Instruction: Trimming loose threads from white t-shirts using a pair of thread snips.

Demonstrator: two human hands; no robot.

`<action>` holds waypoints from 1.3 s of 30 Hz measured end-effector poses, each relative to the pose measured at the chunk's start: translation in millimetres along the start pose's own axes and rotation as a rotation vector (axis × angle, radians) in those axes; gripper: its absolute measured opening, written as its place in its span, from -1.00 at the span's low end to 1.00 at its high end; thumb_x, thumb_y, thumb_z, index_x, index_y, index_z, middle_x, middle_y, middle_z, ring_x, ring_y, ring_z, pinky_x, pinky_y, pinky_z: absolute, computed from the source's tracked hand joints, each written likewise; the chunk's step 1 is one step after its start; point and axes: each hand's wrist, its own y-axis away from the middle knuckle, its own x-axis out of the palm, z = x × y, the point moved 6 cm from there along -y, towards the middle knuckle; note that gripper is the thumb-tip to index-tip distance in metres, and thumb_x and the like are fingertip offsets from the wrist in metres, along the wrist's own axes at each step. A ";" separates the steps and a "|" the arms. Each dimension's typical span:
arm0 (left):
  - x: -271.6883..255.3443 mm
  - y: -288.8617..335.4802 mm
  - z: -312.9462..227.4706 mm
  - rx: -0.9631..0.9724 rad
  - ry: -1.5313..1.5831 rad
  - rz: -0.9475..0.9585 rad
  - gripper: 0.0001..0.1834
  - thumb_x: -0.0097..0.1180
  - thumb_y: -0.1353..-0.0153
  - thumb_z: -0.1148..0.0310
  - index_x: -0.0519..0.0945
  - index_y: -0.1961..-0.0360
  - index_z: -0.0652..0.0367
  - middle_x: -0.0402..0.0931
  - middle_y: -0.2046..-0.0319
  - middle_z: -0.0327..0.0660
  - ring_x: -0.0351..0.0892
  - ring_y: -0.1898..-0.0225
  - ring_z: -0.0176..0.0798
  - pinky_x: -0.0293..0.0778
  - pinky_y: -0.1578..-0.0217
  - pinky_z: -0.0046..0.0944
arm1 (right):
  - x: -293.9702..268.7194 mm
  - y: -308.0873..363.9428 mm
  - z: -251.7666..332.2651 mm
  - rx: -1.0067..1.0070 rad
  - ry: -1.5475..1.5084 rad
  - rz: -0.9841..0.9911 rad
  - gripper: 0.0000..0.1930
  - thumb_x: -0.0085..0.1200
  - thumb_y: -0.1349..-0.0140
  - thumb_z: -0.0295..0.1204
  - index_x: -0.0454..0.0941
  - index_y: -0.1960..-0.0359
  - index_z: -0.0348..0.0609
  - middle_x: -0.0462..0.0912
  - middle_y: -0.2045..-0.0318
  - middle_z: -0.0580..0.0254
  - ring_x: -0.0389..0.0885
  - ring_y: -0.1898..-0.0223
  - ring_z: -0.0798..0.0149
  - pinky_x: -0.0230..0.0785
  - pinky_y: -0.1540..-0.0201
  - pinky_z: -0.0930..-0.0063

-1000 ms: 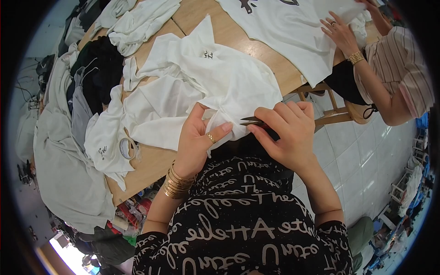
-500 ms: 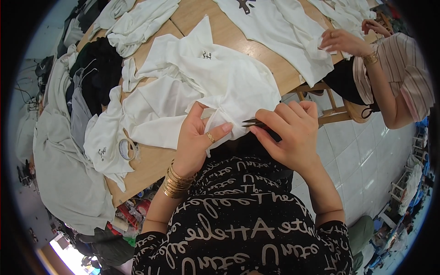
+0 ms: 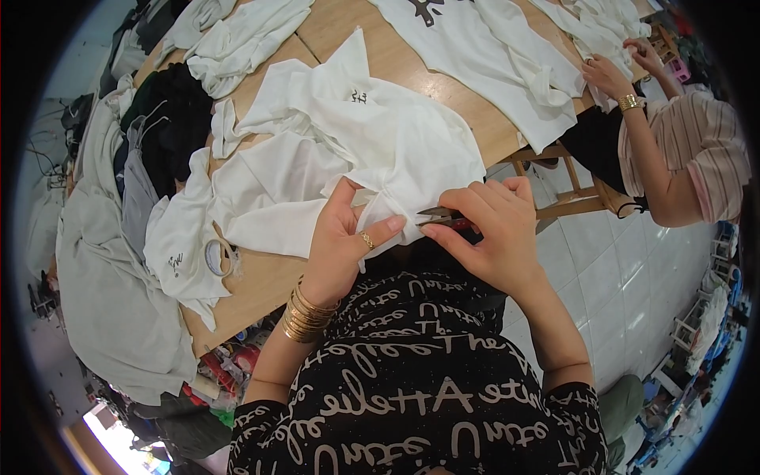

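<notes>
A white garment [image 3: 427, 134] with a small dark print lies spread over the table's near edge. My left hand [image 3: 353, 229], with a ring and several gold bangles at the wrist, pinches a fold of it between thumb and fingers. My right hand [image 3: 495, 233] is closed around small dark thread snips [image 3: 437, 215], whose handle shows a bit of red. The snips' two blades are apart and point left, with their tips at the cloth close to my left thumb. My right palm hides most of the handle.
More white garments [image 3: 483, 63] lie across the wooden table [image 3: 261, 273]. A tape roll [image 3: 219, 257] rests at left, by piled grey and black clothes [image 3: 119, 309]. At right, a co-worker in a striped top [image 3: 689, 150] handles white cloth beside a wooden stool [image 3: 582, 190].
The snips' blades have spread wider apart, and my right hand has shifted slightly left. My left hand keeps its pinch. The co-worker's hands have moved farther away along the cloth.
</notes>
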 end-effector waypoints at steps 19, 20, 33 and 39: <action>5.6 0.4 -2.2 0.027 -0.085 0.025 -0.43 0.10 -0.05 0.56 0.13 -0.07 0.29 0.52 0.22 -0.06 0.52 0.21 -0.36 0.42 0.21 -0.44 | 0.3 1.5 -3.8 0.068 -0.160 -0.019 -0.82 0.21 0.09 -0.30 0.48 0.50 -0.02 0.45 0.67 0.47 0.35 0.67 0.41 0.01 0.48 0.51; 6.0 0.7 -2.5 0.025 -0.100 0.038 -0.45 0.10 -0.06 0.55 0.14 -0.05 0.29 0.52 0.23 -0.06 0.51 0.21 -0.37 0.42 0.21 -0.45 | -5.4 -1.3 0.1 0.002 -0.047 -0.088 -0.84 0.20 0.08 -0.28 0.47 0.51 0.03 0.41 0.68 0.49 0.35 0.65 0.41 0.02 0.48 0.51; 7.7 1.8 -1.6 0.057 -0.205 0.050 -0.57 0.08 -0.09 0.53 0.18 0.06 0.27 0.55 0.30 -0.10 0.50 0.27 -0.45 0.40 0.26 -0.49 | -10.2 -5.7 5.3 -0.073 0.123 -0.052 -0.85 0.19 0.11 -0.29 0.45 0.54 0.06 0.28 0.71 0.47 0.31 0.63 0.40 0.03 0.43 0.48; 6.0 2.7 1.6 0.055 -0.249 0.062 -0.60 0.09 -0.09 0.51 0.19 0.10 0.24 0.56 0.39 -0.17 0.47 0.40 -0.52 0.36 0.39 -0.55 | -10.5 -6.9 7.1 -0.092 0.140 -0.040 -0.86 0.18 0.09 -0.29 0.45 0.54 0.07 0.29 0.71 0.47 0.32 0.63 0.40 0.03 0.42 0.48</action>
